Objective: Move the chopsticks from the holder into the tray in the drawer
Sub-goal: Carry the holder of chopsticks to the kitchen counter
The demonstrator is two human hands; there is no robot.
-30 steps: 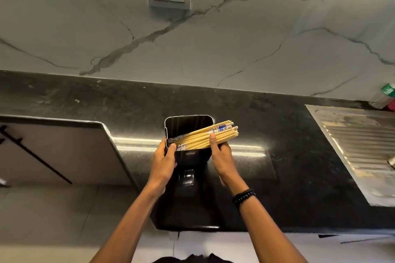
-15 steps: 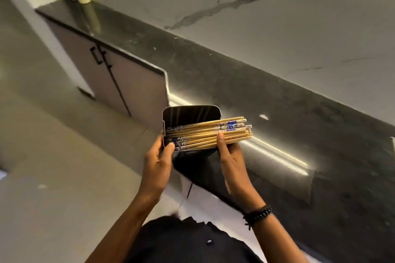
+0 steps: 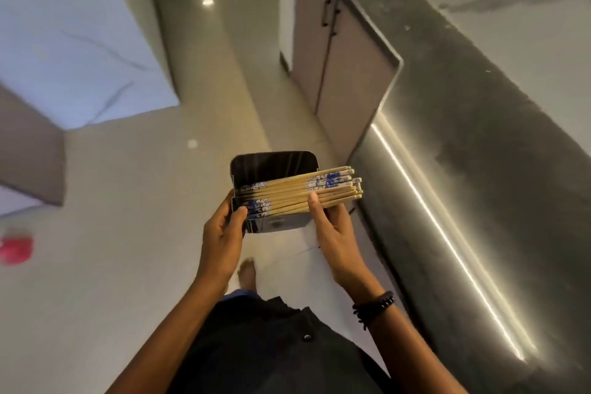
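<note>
A black rectangular holder (image 3: 271, 165) is carried in the air over the floor, its open mouth facing me. Several pale wooden chopsticks (image 3: 294, 193) with blue-and-white patterned ends lie across its mouth in a bundle and stick out to the right. My left hand (image 3: 224, 233) grips the holder's left side, the thumb on the chopstick ends. My right hand (image 3: 334, 230) grips the right side, the thumb pressing on the bundle. No drawer or tray is in view.
The dark stone counter (image 3: 479, 169) runs along the right, with closed cabinet doors (image 3: 345, 67) below its far end. Glossy beige floor (image 3: 128, 233) spreads left and ahead. A red object (image 3: 16, 249) lies on the floor at far left. My bare foot (image 3: 248, 275) shows below.
The view has swung left, away from the counter and wall, toward the open floor. Both hands keep the same hold on the holder and chopsticks, now carried off the counter.
</note>
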